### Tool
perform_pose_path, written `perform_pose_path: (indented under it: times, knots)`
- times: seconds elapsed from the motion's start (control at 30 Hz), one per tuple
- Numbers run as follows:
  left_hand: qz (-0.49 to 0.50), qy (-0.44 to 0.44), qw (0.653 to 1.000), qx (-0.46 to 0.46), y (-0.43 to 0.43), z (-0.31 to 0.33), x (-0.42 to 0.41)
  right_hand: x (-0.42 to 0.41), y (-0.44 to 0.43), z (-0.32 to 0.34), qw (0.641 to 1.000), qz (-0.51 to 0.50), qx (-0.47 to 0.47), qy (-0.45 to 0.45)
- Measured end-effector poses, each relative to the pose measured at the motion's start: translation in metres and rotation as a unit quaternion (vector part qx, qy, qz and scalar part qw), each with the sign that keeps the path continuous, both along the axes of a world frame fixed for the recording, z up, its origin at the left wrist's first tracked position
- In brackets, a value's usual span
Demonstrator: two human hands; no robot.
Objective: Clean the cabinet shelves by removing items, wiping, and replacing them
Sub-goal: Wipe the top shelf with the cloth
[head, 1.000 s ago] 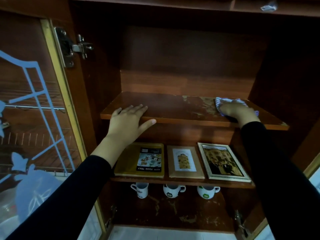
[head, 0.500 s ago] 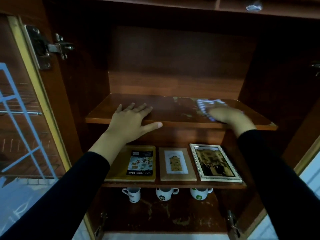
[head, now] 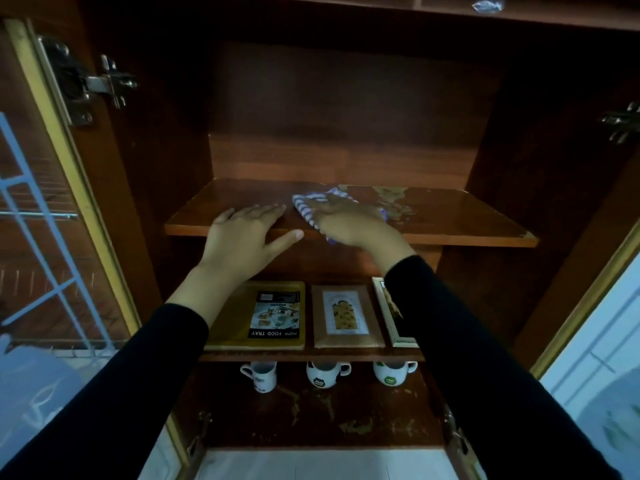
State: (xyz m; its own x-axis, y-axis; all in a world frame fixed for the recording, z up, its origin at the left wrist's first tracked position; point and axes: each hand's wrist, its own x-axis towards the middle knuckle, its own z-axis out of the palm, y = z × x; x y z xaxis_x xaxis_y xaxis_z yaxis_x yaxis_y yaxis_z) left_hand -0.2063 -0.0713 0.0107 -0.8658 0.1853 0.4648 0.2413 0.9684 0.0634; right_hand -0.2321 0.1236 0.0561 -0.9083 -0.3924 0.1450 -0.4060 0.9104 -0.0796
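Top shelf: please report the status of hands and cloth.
Left hand flat on top shelf front edge. Right hand presses striped cloth mid-shelf. Worn patch just right of cloth; no item seen in wipe path.

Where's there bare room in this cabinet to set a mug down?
Top shelf is bare from the striped cloth to the right wall. Bottom shelf is free in front of the mugs. Middle shelf is crowded: food tray, frames.

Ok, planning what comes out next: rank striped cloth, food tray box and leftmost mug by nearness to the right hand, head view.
1. striped cloth, under the right hand, top shelf.
2. food tray box, middle shelf, left side.
3. leftmost mug, bottom shelf.
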Motion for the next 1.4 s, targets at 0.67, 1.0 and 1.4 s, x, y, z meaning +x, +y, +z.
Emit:
perform_pose_path:
  times: [0.67, 1.0, 1.4]
  knots:
    - [0.027, 0.123, 0.991, 0.049, 0.005, -0.032, 0.0, 0.031, 0.008, -0.04, 0.98, -0.038, 0.025, 0.196]
    - [-0.021, 0.166, 0.984, 0.062, 0.03, -0.037, 0.005, 0.031, 0.081, -0.083, 0.923, -0.205, -0.081, 0.314]
    - [0.008, 0.206, 0.977, 0.05, 0.047, -0.048, 0.006, 0.032, 0.166, -0.088, 0.915, -0.164, -0.034, 0.368]
